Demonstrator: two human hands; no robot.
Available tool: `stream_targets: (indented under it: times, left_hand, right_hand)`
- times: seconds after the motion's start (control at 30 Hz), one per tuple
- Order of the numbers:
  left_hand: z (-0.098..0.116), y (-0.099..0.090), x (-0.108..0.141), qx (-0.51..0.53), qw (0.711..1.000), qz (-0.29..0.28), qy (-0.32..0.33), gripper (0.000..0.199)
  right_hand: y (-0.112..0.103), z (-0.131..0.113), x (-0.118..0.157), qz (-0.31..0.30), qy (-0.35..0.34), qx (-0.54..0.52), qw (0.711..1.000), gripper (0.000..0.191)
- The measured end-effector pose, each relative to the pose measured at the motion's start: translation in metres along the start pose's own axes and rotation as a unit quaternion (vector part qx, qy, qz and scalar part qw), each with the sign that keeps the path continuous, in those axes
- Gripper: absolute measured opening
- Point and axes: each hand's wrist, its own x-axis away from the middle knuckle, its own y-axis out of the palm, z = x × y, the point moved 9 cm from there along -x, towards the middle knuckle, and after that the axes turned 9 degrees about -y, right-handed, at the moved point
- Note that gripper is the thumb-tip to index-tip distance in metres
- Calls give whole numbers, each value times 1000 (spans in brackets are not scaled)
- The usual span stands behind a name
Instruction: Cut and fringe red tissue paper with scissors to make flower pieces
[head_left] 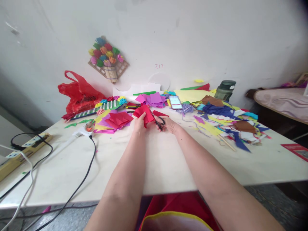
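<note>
Two hands, a left hand and a right hand, are in view, with one pair of scissors and several pieces of red paper. There are two tables, one white and one rounded, one red bag, one bottle, one power strip, one wooden stick and one wall bouquet of over a dozen flowers. Coloured scraps are too many to count.
</note>
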Motion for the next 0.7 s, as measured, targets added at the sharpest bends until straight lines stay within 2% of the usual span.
stream_targets:
  times: [0.4, 0.7]
  left_hand:
    - [-1, 0, 0, 3, 1000, 4, -7, 5]
    - [-4, 1, 3, 22, 999, 3, -35, 3]
  right_hand:
    - [1, 0, 0, 10, -11, -17, 1000, 46]
    - [2, 3, -2, -2, -24, -29, 999, 43]
